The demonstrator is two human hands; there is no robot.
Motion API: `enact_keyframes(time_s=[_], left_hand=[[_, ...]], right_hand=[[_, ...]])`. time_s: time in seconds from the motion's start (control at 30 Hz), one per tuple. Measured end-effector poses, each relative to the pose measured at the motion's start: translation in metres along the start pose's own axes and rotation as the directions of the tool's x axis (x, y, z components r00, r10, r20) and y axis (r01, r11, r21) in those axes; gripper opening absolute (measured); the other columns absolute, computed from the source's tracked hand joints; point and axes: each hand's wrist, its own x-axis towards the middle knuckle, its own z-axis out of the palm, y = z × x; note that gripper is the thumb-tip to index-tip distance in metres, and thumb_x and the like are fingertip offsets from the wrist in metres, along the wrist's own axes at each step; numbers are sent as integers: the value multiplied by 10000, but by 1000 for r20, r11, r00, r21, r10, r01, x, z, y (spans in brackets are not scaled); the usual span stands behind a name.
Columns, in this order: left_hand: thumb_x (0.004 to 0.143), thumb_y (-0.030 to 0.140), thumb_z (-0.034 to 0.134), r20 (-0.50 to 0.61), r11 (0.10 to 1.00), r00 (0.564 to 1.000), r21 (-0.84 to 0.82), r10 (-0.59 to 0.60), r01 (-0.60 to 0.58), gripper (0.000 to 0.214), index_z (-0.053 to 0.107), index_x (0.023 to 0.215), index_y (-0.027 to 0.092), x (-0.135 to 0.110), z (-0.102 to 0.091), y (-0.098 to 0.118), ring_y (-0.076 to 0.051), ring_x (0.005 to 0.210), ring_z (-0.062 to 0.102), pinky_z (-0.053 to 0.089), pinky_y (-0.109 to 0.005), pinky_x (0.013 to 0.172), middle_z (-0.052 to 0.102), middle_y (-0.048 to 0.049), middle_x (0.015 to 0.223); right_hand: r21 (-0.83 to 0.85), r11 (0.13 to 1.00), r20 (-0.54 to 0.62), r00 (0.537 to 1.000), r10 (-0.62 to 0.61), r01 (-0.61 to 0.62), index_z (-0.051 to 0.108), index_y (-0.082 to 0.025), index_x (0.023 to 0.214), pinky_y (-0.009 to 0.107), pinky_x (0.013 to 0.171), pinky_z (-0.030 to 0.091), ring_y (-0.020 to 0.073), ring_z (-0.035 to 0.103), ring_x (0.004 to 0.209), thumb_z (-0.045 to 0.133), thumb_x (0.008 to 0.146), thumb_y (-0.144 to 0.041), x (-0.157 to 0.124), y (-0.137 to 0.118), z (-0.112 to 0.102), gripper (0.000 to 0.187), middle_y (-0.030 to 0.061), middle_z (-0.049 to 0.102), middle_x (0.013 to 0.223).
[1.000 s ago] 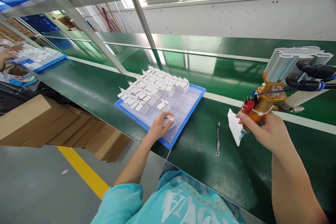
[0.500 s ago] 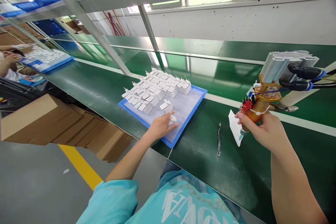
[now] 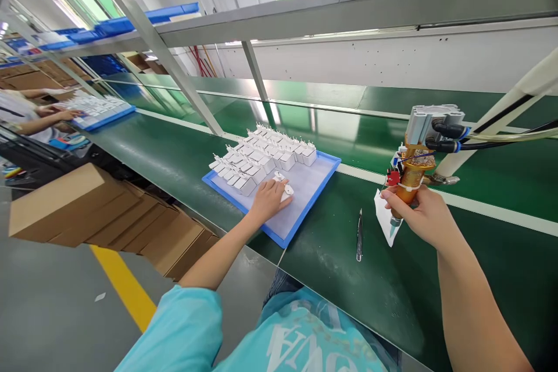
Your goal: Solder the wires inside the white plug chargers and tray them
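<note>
My left hand (image 3: pixel 269 199) rests on the blue tray (image 3: pixel 320 183), fingers curled round a white charger plug (image 3: pixel 286 190) at the tray's near side. Several white charger plugs (image 3: pixel 261 154) stand in rows on the tray's far half. My right hand (image 3: pixel 421 215) grips the amber barrel of a hanging dispensing tool (image 3: pixel 412 171) with a metal cylinder and black hoses on top. The tool's tip points down at a white cloth (image 3: pixel 383 216) on the green belt.
Tweezers (image 3: pixel 359 235) lie on the green conveyor belt (image 3: pixel 392 285) between tray and cloth. Another person's hands (image 3: pixel 65 114) work at a second blue tray (image 3: pixel 102 113) far left. Cardboard boxes (image 3: pixel 65 203) lie on the floor by a yellow line (image 3: pixel 124 288).
My left hand slid forward on the tray and closed over a loose plug near the rows. My right hand and the tool stayed put. The view tilted upward.
</note>
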Motion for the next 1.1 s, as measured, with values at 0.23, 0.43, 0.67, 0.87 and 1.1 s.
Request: enact_keyframes(time_s=[0.23,0.43,0.67,0.87,1.1], left_hand=[[843,425,613,-176,997,981,-39,-78,72,600,479,1387,208,15,10,-9,-433,1371,304,339,-560,1033,343,-223,1475],[858,410,562,75,937,980,-288,-184,198,640,387,1456,265,14,3,-11,-318,1154,548,489,-456,902,576,-131,1165],[882,567,413,284,238,920,-906,-270,350,723,243,1503,239,5,-46,36,-233,969,635,548,-373,798,638,-90,1107],[904,532,293,462,-266,870,-872,-172,410,650,337,1459,197,5,-84,74,-268,955,646,573,-407,700,635,-131,1123],[927,550,234,436,-164,883,-897,-177,410,652,342,1457,186,6,-83,73,-272,982,648,583,-434,748,618,-144,1181]], right_hand=[[-15,999,-14,999,-46,46,655,-161,867,285,576,470,202,666,661,533,851,-589,-1,2,-1,445,49,686,690],[-22,998,-31,998,-63,63,663,-164,854,274,577,475,195,670,663,542,850,-576,0,2,1,429,43,686,692],[-26,999,-19,999,-45,44,666,-176,868,309,586,488,215,672,661,534,851,-599,0,4,-1,443,50,692,692],[-45,999,-14,999,-29,29,676,-187,851,338,620,515,225,676,678,519,847,-628,2,6,-2,468,56,707,719],[-41,999,13,1000,12,-11,672,-197,855,331,622,512,219,674,681,510,838,-648,1,3,-5,480,51,714,734]])
